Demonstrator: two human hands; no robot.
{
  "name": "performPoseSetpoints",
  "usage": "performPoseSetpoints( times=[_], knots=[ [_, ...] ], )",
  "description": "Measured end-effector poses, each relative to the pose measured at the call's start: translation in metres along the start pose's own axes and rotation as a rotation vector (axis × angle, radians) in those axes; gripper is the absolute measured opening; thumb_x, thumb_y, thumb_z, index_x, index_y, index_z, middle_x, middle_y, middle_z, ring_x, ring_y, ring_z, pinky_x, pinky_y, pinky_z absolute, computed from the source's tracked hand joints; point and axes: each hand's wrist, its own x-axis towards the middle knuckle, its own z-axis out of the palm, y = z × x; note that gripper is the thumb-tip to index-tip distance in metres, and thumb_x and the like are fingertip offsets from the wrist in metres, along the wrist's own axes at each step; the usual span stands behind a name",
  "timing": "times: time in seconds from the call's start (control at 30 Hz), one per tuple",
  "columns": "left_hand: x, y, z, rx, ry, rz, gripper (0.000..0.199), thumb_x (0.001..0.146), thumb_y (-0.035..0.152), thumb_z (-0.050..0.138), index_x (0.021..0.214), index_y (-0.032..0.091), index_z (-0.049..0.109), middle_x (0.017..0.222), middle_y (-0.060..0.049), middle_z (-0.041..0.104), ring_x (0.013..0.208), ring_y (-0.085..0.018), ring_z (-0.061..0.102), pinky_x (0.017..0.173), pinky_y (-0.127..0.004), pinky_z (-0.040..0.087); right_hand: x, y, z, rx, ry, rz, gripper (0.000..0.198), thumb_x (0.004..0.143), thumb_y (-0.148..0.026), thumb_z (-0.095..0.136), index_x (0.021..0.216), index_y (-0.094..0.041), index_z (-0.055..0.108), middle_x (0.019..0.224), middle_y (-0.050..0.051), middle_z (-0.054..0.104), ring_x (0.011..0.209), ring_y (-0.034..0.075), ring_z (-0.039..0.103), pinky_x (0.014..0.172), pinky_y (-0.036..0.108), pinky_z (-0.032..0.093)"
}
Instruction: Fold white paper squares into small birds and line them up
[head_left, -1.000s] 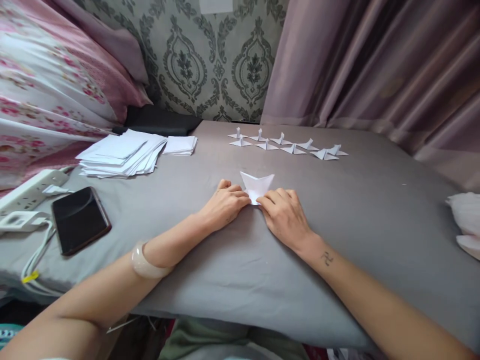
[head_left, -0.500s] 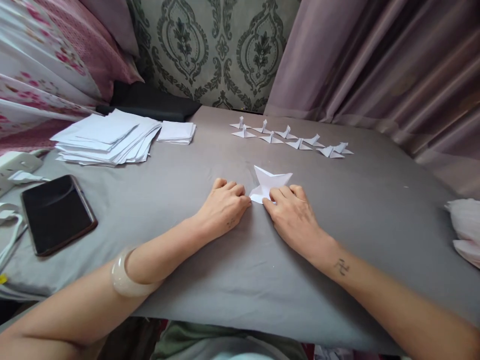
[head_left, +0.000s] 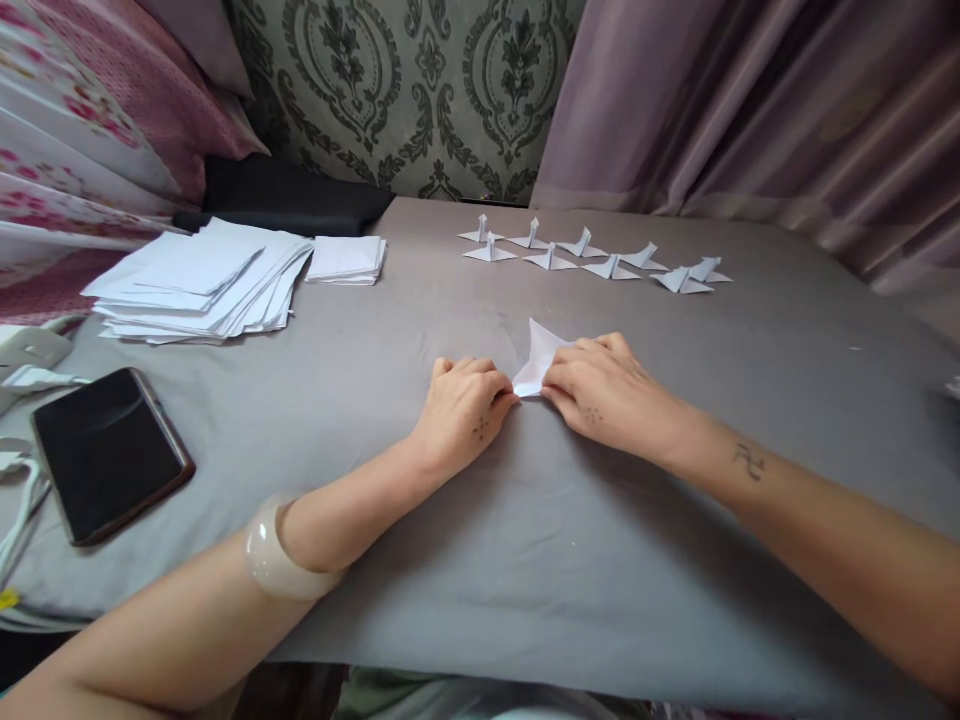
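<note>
A partly folded sheet of white paper point(head_left: 541, 358) lies between my hands on the grey cloth, one pointed corner standing away from me. My left hand point(head_left: 466, 400) pinches its near left corner between thumb and fingers. My right hand point(head_left: 596, 380) grips the right side, its fingers covering much of that half. Beyond the paper, several small folded white paper birds point(head_left: 551, 257) stand in two rows, wings spread and necks up.
To the left sit a large stack of white paper point(head_left: 187, 285) and a smaller stack of paper squares point(head_left: 346, 260). A dark phone point(head_left: 112, 455) lies near a white power strip point(head_left: 34, 345) and cables. Purple curtains point(head_left: 675, 110) hang at the right.
My right hand has shifted up and over the paper's right side, now hiding its right point. My left hand stays at the left corner. The view has tilted slightly.
</note>
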Motion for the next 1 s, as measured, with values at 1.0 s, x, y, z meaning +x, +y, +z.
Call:
performPoseSetpoints(
  times=[1.0],
  knots=[
    [0.02,0.005,-0.007,-0.191,-0.164,-0.346,0.011,0.083,0.029,0.058,0.083,0.019,0.062,0.092,-0.005,0.061,0.096,-0.024,0.052,0.084,-0.041,0.035,0.045,0.002,-0.024,-0.01,-0.325,0.123,0.021,0.081,-0.018,0.06,0.06,-0.019,0.058,0.066,0.006,0.06,0.09,0.027,0.056,0.082,0.038,0.036]
  ],
)
